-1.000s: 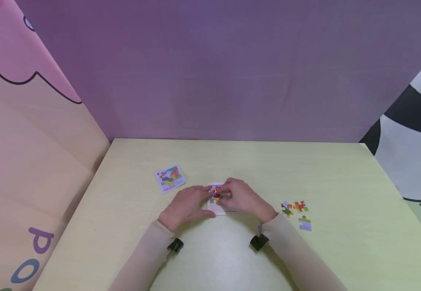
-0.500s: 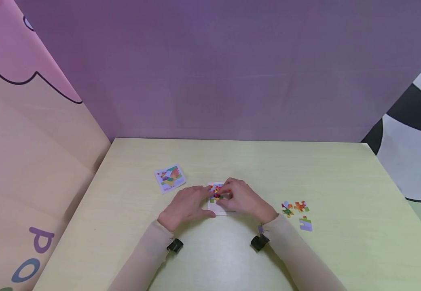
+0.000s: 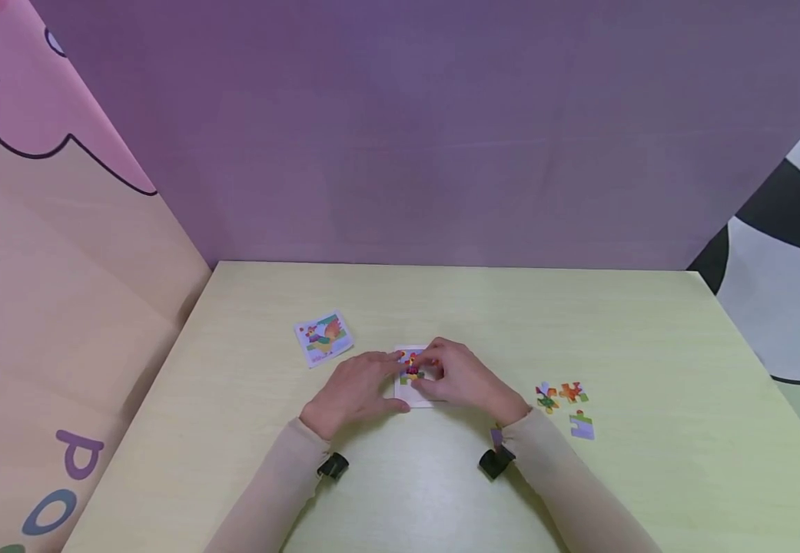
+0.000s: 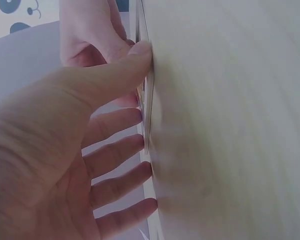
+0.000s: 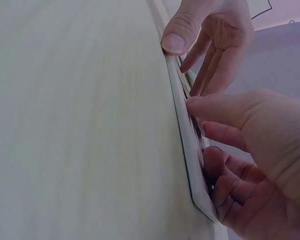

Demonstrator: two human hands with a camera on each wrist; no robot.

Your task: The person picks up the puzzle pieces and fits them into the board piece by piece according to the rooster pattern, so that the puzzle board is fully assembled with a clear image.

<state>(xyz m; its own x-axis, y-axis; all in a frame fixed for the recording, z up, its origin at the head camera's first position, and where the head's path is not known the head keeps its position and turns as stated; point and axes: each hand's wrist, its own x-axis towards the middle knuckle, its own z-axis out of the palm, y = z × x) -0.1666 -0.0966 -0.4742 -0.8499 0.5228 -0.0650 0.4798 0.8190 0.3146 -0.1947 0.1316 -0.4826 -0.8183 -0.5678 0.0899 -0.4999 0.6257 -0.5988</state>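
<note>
A small white-bordered jigsaw tray [image 3: 403,394] with a colourful picture lies flat on the table, between both hands. My left hand [image 3: 358,384] rests along its left side, fingers straight, and in the left wrist view the thumb [image 4: 140,49] touches the tray's near edge. Over the tray's middle, my right hand [image 3: 465,376] pinches a colourful puzzle piece [image 3: 413,370] between thumb and index finger, right at the tray's surface. In the right wrist view its other fingers [image 5: 215,160] are curled beside the tray. The hand hides the tray's right part.
Several loose puzzle pieces lie to the right, among them an orange one [image 3: 571,392], a green-and-red one [image 3: 546,398] and a purple one [image 3: 582,426]. Another purple piece [image 3: 496,435] shows beside the right cuff. A square picture card [image 3: 324,339] lies back left.
Both hands stay in nearly the same place on the tray. The right wrist has shifted slightly right, so more of the purple piece beside the cuff shows.
</note>
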